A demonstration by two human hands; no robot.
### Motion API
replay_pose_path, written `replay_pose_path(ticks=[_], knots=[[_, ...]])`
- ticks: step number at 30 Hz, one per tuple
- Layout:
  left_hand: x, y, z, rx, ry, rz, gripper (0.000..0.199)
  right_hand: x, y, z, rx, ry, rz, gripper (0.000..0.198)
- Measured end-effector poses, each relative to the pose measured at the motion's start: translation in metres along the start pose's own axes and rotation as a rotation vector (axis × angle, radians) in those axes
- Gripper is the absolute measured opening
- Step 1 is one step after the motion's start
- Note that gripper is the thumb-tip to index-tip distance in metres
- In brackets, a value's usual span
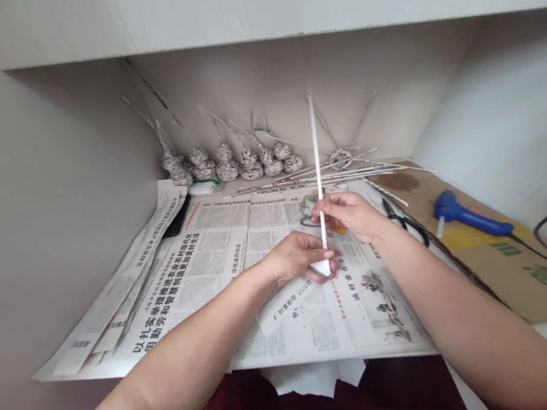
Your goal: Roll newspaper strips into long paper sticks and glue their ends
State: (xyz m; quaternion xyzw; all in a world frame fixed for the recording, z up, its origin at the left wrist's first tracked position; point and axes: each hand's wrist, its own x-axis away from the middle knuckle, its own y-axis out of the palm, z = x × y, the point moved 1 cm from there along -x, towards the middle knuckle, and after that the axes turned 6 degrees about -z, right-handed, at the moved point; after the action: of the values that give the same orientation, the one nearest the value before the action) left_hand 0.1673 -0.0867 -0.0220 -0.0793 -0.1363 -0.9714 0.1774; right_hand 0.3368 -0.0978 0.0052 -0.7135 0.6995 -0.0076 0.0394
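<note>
In the head view, a thin white paper tube (316, 159) is being held upright over the middle of the desk, its long axis running nearly vertical, the top end pointing up toward the back wall and blurring there. The lower end is being pinched by the left hand (300, 256), whose fingers are curled shut around it where the paper is still wider and loosely rolled. A little higher, the tube is being gripped between the thumb and fingertips of the right hand (350, 214), which is closed on it just above the left. Both hands are being held over a spread newspaper (200, 261) covering the desk; a loose paper strip (282, 308) is lying just under the left wrist. Along the back wall, a row of small woven paper pieces (232, 163) is standing, with further rolled tubes (310, 178) lying flat before them, pointing sideways. To the right, well apart, a blue glue gun (471, 218) is lying on brown cardboard (513, 267).
</note>
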Motion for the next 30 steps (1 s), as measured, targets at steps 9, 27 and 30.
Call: replay_pose_path(ticks=[9, 27, 30], knots=[[-0.002, -0.001, 0.001, -0.001, 0.022, 0.031, 0.033, -0.011, -0.021, 0.027, 1.141, -0.008, 0.229, 0.04], [-0.007, -0.006, -0.002, 0.045, 0.064, 0.045, 0.033, -0.017, -0.014, 0.034, 1.442, 0.064, 0.301, 0.045], [-0.007, -0.007, -0.002, 0.049, 0.056, 0.04, 0.032, -0.016, -0.019, 0.036, 1.326, -0.001, 0.297, 0.044]])
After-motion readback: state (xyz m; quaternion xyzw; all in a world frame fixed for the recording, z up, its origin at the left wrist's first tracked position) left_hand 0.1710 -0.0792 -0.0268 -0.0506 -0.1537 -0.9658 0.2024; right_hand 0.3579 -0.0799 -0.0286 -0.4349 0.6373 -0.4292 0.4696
